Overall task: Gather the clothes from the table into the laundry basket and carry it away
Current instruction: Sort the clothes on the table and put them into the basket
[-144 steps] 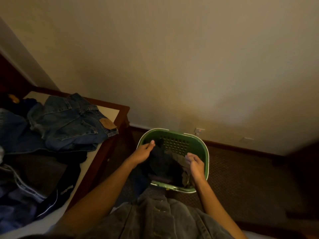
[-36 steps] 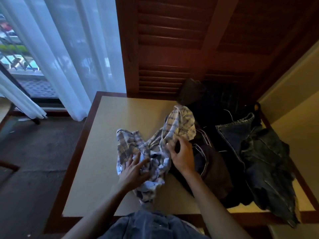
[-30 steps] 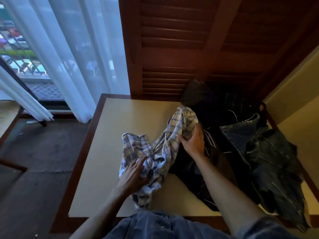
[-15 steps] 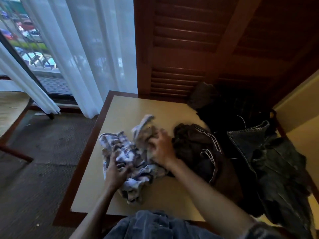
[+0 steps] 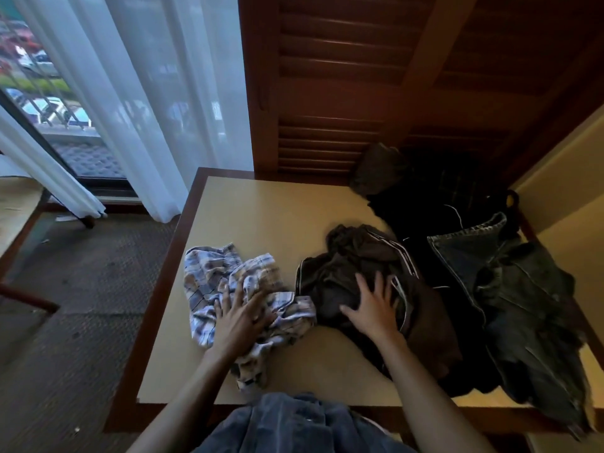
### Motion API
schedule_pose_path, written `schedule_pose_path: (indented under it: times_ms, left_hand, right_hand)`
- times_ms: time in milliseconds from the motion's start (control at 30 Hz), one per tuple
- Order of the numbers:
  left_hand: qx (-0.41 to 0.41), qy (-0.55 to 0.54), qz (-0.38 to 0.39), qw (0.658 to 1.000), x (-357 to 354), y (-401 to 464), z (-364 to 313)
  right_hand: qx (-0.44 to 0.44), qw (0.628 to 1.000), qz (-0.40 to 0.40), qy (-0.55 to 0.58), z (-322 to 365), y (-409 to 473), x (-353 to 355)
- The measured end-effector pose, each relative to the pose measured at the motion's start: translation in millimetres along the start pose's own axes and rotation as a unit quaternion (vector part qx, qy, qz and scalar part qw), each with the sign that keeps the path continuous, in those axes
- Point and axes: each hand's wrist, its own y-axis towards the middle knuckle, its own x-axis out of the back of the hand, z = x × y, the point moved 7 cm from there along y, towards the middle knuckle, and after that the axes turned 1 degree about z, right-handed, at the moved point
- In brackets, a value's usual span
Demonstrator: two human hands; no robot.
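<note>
While clothes lie on the desk [image 5: 277, 204] | left hand [image 5: 240, 317] spread on plaid shirt [image 5: 228, 276] | right hand [image 5: 376, 308] spread on dark garment [image 5: 356, 256] | step: gathering | next: bunch, lift both

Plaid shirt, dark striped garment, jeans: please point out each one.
plaid shirt [image 5: 212, 273], head view, upper left folds.
dark striped garment [image 5: 353, 253], head view, bunched top.
jeans [image 5: 470, 253], head view, waistband area.

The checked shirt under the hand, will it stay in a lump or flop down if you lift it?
The checked shirt would likely flop and dangle: it lies crumpled in soft folds on the table. It looks thin, so probably light. The left hand rests on it with spread fingers, so one grab might leave parts trailing.
</note>
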Motion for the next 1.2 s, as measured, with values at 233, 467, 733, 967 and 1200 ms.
schedule_pose_path:
  times_ms: [233,467,733,967,1200]
  left_hand:
    - [0.014,0.017,-0.002,1.0,22,22,-4]
    - [-0.135,0.022,-0.042,0.99,58,31,-114]
    - [-0.163,0.037,0.097,0.981,-11,13,-136]
    - [-0.086,0.048,0.086,0.991,-13,18,-105]
    - [-0.115,-0.066,0.103,0.986,-14,7,-128]
  right_hand:
    - [0.032,0.999,-0.01,0.043,-18,-24,-15]
    - [0.111,0.954,0.182,0.212,30,-71,-30]
    - [0.083,0.942,-0.041,0.322,-13,-89,20]
    - [-0.116,0.984,0.044,0.126,-64,-95,-13]
    - [-0.1,0.991,0.002,0.091,-36,-99,-32]
